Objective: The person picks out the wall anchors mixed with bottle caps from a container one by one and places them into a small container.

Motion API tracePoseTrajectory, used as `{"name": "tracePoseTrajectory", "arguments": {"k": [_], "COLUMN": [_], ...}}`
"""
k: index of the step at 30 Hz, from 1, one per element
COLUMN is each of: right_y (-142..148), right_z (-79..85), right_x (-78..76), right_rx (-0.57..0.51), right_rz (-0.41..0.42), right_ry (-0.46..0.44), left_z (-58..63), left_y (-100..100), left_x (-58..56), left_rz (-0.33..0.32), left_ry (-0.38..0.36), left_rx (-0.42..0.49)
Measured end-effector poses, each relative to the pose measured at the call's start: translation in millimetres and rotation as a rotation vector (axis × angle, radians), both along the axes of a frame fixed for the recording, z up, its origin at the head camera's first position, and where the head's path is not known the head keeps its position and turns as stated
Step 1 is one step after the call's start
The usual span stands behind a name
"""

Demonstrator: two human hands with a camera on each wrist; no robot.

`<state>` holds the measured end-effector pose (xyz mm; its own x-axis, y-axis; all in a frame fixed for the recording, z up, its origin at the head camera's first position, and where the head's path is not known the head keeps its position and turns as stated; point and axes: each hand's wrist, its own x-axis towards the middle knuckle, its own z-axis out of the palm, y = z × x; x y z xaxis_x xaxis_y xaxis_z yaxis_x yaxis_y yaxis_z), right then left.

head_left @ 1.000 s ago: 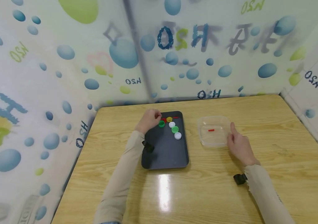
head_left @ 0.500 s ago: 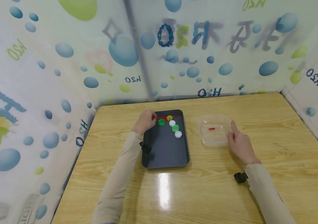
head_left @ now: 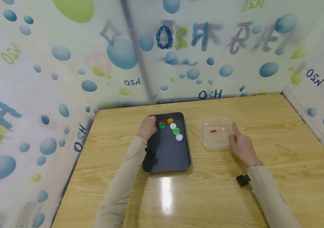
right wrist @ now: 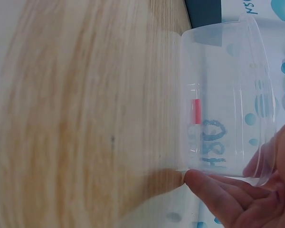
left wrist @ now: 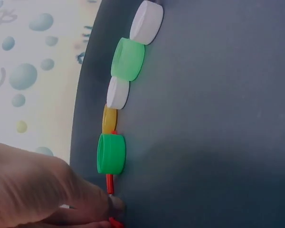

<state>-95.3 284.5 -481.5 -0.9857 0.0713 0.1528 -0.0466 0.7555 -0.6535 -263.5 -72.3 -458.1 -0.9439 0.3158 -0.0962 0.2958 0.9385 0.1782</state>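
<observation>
Near the far left corner of the dark tray (head_left: 167, 155), my left hand (head_left: 147, 127) has its fingertips low at the tray floor. They pinch a small red stick (left wrist: 115, 222), mostly hidden by the fingers. Another red stick (left wrist: 109, 184) lies just beyond, beside a green bottle cap (left wrist: 112, 154). A yellow cap (head_left: 170, 121), white caps (head_left: 179, 137) and a light green cap (head_left: 176, 131) continue the line. My right hand (head_left: 242, 147) grips the right side of a clear plastic container (head_left: 207, 144), which has one short red stick (head_left: 213, 131) inside.
Tray and container stand apart on a wooden table (head_left: 207, 190). A further red stick (head_left: 177, 118) lies at the tray's far edge, right of the yellow cap. A patterned wall (head_left: 179, 79) rises behind the table.
My left hand has shifted left and slightly down along the tray's far end, exposing more of the red pieces beside the green cap. My right hand stays at the container.
</observation>
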Motion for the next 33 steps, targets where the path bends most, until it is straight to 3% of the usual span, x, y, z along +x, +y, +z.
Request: {"name": "tracePoseTrajectory", "arguments": {"k": [15,20,27,33], "right_y": [-1.2,0.1,0.0,-1.5], "right_z": [-1.9,-1.1,0.5,2.2], "right_x": [-0.4,-0.8,-0.5,0.4], "right_rx": [-0.02,0.003,0.009,0.007], "right_rz": [0.0,-0.012,-0.015,-0.021], "right_ry": [0.008,0.024,0.029,0.019], "left_z": [-11.5,-10.7,-8.4,-6.2], "left_y": [-4.5,-3.5,-1.5,-1.7], "left_x": [-3.2,-7.6,-9.6,-9.8], "left_rz": [-0.017,-0.032,-0.052,-0.026], "left_ry": [0.144,0.15,0.129,0.105], "left_rx": [0.056,0.078,0.006,0.031]}}
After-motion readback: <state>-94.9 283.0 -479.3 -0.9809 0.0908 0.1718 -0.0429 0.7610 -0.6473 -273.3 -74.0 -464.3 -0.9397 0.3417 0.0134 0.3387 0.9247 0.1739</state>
